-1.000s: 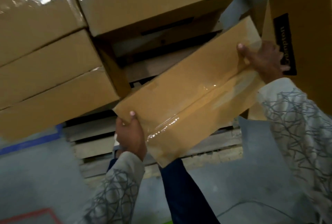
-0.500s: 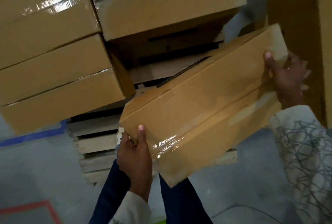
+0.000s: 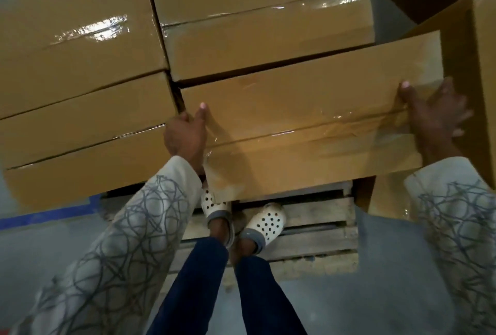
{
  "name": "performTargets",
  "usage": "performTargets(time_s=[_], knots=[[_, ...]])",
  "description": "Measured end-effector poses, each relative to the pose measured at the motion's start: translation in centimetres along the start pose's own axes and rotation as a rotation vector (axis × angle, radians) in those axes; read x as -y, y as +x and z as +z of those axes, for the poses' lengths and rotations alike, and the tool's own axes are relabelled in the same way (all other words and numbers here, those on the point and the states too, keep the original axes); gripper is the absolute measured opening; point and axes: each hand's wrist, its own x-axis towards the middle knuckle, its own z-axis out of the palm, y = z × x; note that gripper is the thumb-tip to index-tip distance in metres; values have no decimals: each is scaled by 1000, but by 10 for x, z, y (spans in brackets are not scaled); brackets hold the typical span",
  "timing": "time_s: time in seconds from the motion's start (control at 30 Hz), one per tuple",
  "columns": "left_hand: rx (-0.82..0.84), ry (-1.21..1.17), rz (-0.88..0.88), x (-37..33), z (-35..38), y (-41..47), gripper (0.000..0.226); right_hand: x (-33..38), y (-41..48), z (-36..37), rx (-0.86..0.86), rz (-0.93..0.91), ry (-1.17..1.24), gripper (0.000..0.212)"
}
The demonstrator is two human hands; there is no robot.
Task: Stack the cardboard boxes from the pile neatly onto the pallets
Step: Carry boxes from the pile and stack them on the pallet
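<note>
Cardboard box (image 3: 295, 117) | left grip (image 3: 185, 136), right grip (image 3: 432, 117) clasp its ends | just beside stacked boxes (image 3: 80, 66)

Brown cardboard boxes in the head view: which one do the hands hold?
The taped brown cardboard box at front right, over the wooden pallet. The left hand and right hand grip its ends; the other boxes lie stacked, not gripped.

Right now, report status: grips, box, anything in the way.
Left grip and right grip clamp the box at both ends. Box level, alongside stacked boxes, above the pallet. Tall carton crowds right grip.
</note>
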Motion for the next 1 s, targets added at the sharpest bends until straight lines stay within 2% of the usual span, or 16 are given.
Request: performTargets(time_s=[0.23,0.33,0.47,0.73,0.9,1.0], knots=[[-109,-49,-49,14,14,68,63,17,0,59,78,-62,-11,97],[-117,-43,-63,16,13,83,51,17,-6,75,108,-79,19,87],[-104,-37,-60,21,11,98,45,14,-3,89,109,-79,104,85],[-106,24,-10,29,20,114,33,-45,91,139,222,-29,248,117],[-127,53,18,33,24,116,34,-62,111,157,252,-13,285,118],[-141,81,26,33,29,112,32,-46,91,149,246,-13,242,124]])
